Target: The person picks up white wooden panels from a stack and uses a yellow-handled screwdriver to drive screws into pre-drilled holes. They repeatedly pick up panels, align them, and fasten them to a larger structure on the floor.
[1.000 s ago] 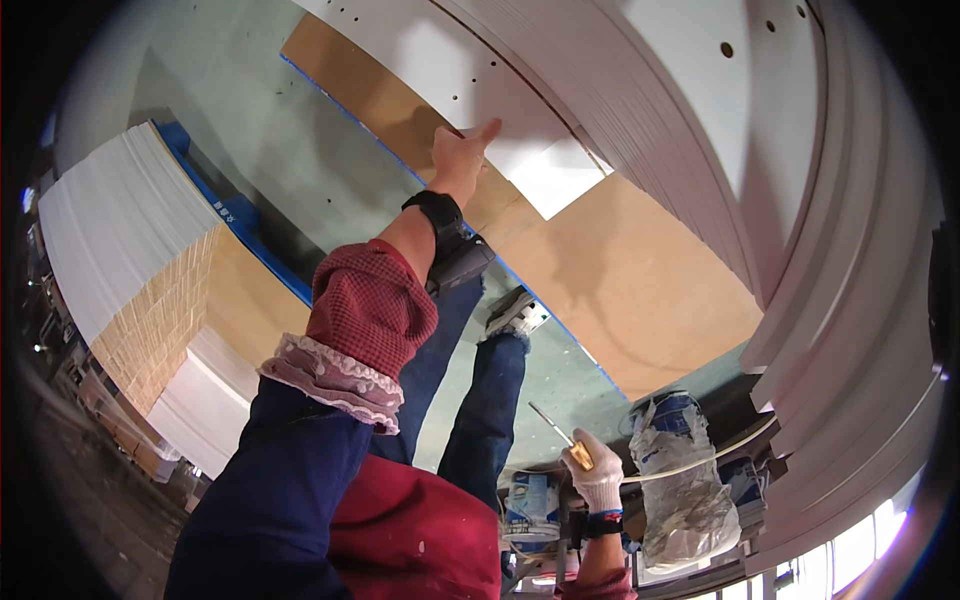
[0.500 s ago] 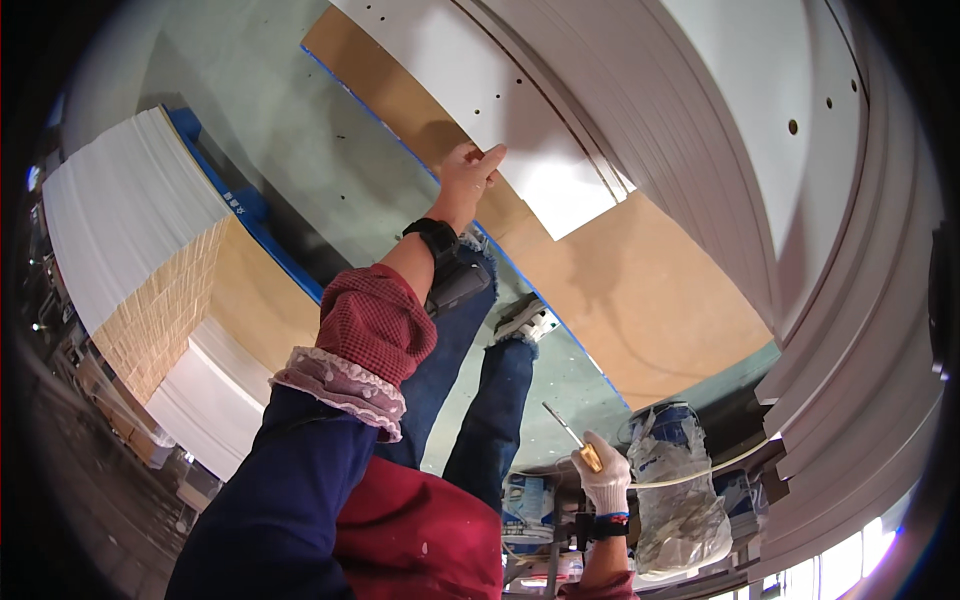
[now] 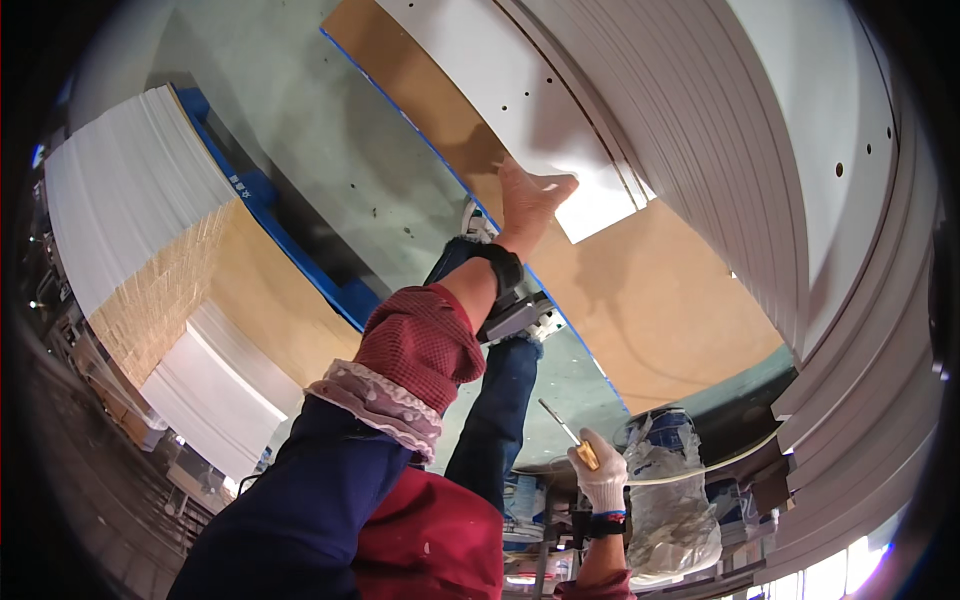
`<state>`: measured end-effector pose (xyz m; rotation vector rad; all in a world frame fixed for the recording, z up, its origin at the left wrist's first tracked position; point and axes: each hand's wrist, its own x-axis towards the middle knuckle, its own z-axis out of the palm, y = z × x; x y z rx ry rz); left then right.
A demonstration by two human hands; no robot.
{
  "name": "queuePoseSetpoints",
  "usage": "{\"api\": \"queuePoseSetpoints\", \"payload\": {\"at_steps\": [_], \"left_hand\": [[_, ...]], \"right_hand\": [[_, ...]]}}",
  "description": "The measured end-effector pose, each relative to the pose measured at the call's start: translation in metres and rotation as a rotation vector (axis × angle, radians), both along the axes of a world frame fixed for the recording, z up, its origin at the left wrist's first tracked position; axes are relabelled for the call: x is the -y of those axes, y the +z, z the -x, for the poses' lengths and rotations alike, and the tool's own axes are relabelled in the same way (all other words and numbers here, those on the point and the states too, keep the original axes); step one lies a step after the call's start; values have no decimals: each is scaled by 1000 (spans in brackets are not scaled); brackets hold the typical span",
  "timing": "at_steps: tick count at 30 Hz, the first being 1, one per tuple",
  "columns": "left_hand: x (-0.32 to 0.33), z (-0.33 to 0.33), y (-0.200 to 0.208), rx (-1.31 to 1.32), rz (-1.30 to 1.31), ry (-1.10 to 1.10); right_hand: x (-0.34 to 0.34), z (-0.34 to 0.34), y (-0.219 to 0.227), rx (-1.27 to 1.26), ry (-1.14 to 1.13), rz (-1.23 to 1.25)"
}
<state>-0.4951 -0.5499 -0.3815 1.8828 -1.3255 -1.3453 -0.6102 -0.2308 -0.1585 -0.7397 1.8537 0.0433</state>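
Observation:
My left hand point(image 3: 532, 200) is bare and reaches over the near edge of a white panel point(image 3: 585, 212). Its fingers are spread, with nothing visible in them; whether they touch the panel I cannot tell. Small dark holes dot this panel, which lies on a brown board point(image 3: 660, 310) with a blue edge. Lower right, my right hand point(image 3: 602, 478) wears a white knitted glove. It is closed around a tool point(image 3: 587, 455) with a yellow handle and a slim metal shaft, much like a screwdriver, pointing up and left.
Stacked white panels point(image 3: 840, 400) rise along the right. A plastic-wrapped bucket point(image 3: 665, 500) stands beside my right hand, with a pale hose point(image 3: 715, 470) passing by. At left, more white and brown boards point(image 3: 150, 190) rest by a blue support point(image 3: 255, 195). My legs stand on the green floor point(image 3: 380, 160).
My left hand has shifted right along the white panel's edge, and its fingers have spread. The view has turned slightly. My right hand keeps its hold on the yellow-handled tool.

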Motion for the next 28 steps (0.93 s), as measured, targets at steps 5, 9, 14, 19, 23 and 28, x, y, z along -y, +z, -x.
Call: {"api": "queuePoseSetpoints", "payload": {"at_steps": [5,9,14,19,23,28], "left_hand": [[-5,4,-1,185,-70,-16],[1,-8,15,86,-180,6],[-5,-45,-6,-53,-150,122],[25,-60,7,-659,-506,320],[44,-76,16,-733,-415,182],[58,-86,75,-765,-296,212]], "right_hand": [[-4,7,4,-17,-1,37],[-6,13,5,-23,0,34],[-10,13,-1,0,-6,39],[-5,11,-3,-6,-10,16],[0,17,-3,-20,-16,29],[5,21,-1,-65,29,2]]}}
